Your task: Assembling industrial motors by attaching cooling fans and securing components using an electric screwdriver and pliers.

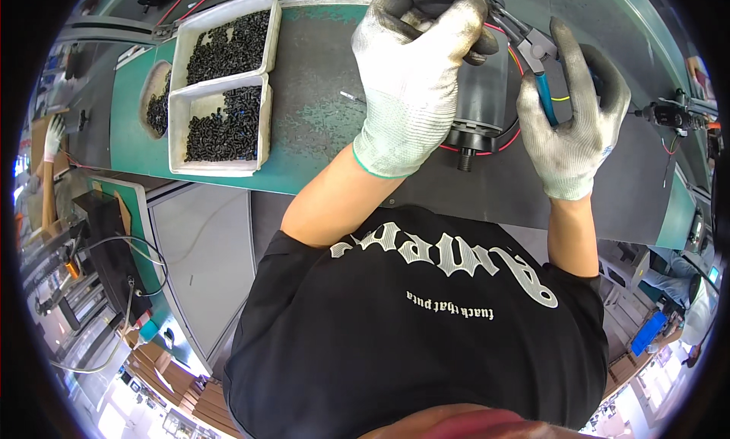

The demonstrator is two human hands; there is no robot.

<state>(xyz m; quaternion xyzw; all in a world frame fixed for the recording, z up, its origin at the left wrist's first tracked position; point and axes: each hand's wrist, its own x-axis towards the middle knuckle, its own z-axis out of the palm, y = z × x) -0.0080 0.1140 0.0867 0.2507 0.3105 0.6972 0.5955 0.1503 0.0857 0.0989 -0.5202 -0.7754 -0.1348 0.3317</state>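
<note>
On a green workbench [319,97] with dark mat, seen from above: two white trays [266,28] of small black screws sat at left, untouched. Nearer centre, a grey cylindrical motor [480,97] with red wires [508,138], held upright-ish, threaded shaft toward the body. Left hand [414,81], gloved, closed around the motor's top. Right hand [570,119], gloved, gripped blue-handled cutters [536,66] at the wires. Judged mid-step: wiring being trimmed, not finished
</note>
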